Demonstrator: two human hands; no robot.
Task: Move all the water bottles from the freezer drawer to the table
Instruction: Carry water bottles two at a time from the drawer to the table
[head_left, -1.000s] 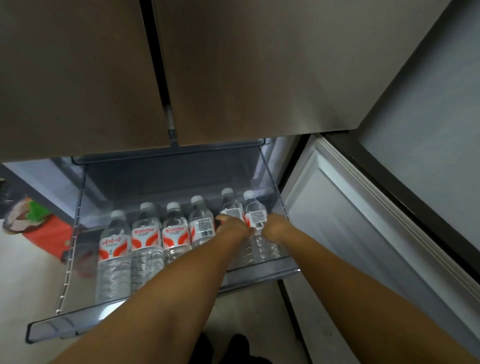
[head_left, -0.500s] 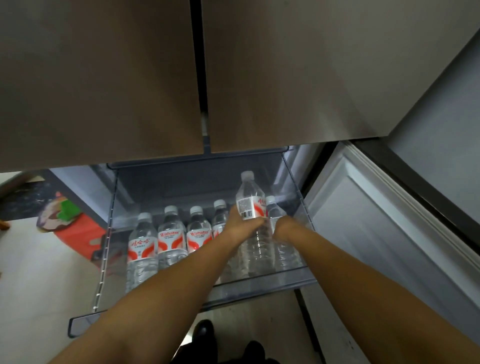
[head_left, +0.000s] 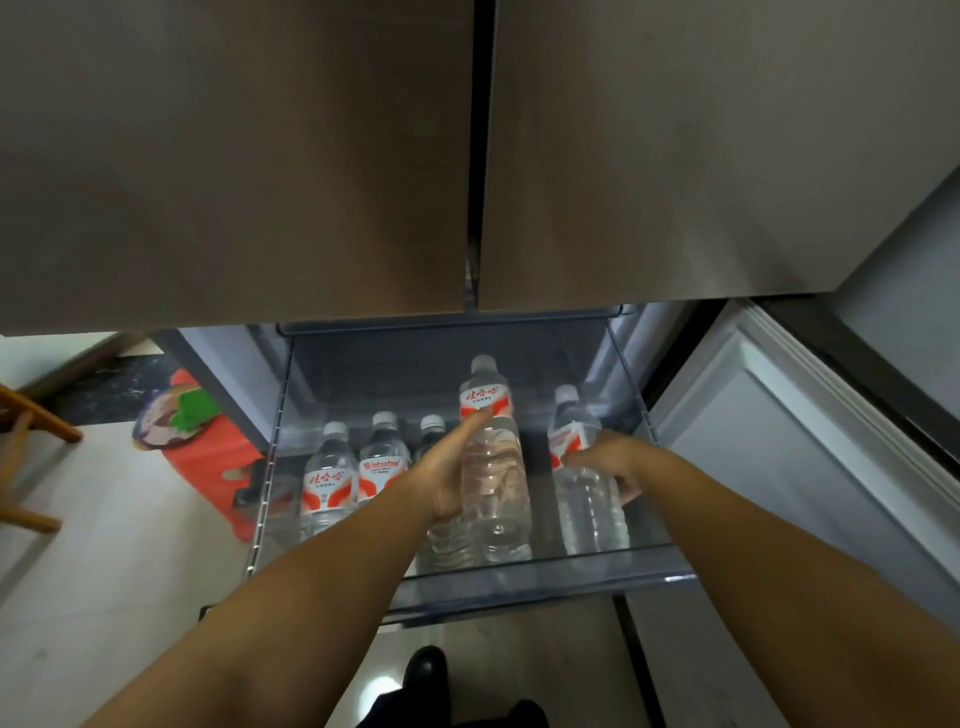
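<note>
My left hand grips one water bottle raised above the freezer drawer; right hand grips another bottle at the drawer's right edge.

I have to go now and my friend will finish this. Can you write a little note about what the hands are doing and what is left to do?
Left hand: grips one water bottle, lifted above the row.
Right hand: grips a second bottle, at the right end of the freezer drawer; whether it is off the floor is unclear.
Three more bottles stand in the drawer, left of the hands.
Done: none can be seen on a table; the table is out of view.
Left: carry these two to the table, then come back for the other three.
</note>
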